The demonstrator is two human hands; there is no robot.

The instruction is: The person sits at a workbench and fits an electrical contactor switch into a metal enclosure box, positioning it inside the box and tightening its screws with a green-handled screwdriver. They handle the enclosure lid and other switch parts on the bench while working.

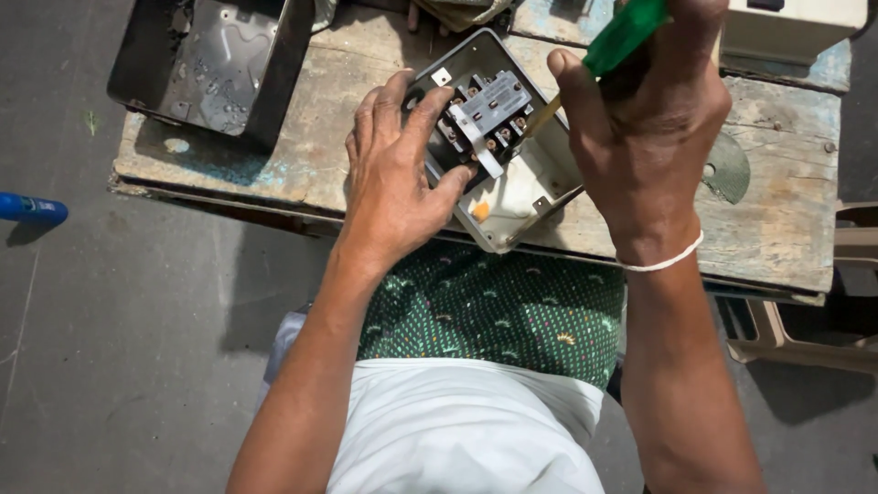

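R hand (654,137) grips green screwdriver (604,59), shaft slanting down-left into terminal block (485,119). L hand (393,178) fingers spread flat, pinning switch box (512,197) on desk (768,220); block sits just beyond L fingertips, R nearer.

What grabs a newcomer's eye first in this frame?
At centre, the open grey switch box on the worn wooden bench, its terminal block exposed. The left hand lies across the box's left side, while the right hand grips a green-handled screwdriver aimed into it. At the upper left sits a dark metal tray.

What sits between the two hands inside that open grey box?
In the head view, a switch block with screw terminals lies between the left hand and right hand, inside the grey box.
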